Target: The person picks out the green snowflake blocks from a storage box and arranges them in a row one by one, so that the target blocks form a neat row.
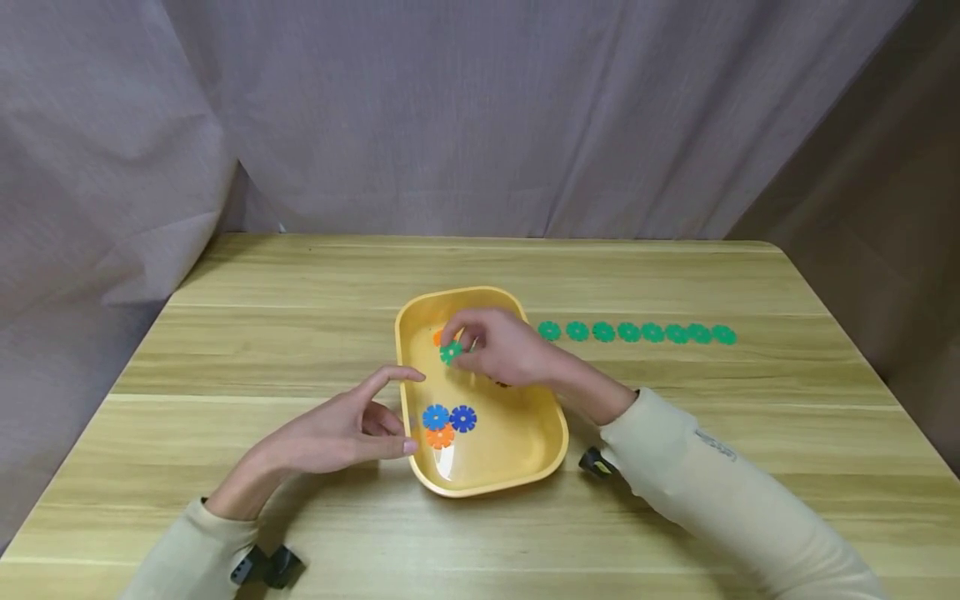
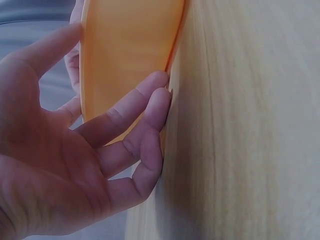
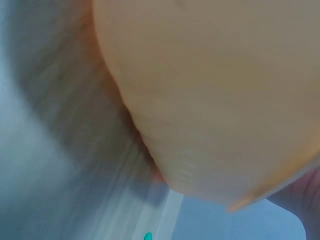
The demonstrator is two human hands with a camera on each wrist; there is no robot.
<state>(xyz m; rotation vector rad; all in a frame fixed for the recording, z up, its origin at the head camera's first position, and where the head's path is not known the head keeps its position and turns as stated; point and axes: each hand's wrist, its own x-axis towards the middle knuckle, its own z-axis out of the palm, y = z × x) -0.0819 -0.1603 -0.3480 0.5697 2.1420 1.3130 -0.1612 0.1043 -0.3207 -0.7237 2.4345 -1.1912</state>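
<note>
A yellow plastic tray [image 1: 510,471] stands on the table. Inside it, my right hand [image 1: 498,346] pinches a green flower-shaped notched disc [image 1: 452,353] between thumb and fingertips, just over an orange disc [image 1: 439,337] that it partly covers. My left hand [image 1: 337,429] holds the tray's left edge. Thumb and index finger reach the rim, while the other fingers [image 2: 159,105] curl against the outer wall, low by the tabletop. Near it in the tray lie a light blue disc [image 1: 436,417], a dark blue disc [image 1: 462,418] and another orange disc [image 1: 441,437].
Several green discs [image 1: 628,332] form a straight row on the wooden table [image 1: 720,392], right of the tray. A dark reddish piece [image 1: 502,384] peeks out under the right hand. Grey curtain [image 1: 465,125] hangs behind the table. The tray's outer wall [image 3: 210,100] fills most of the right wrist view.
</note>
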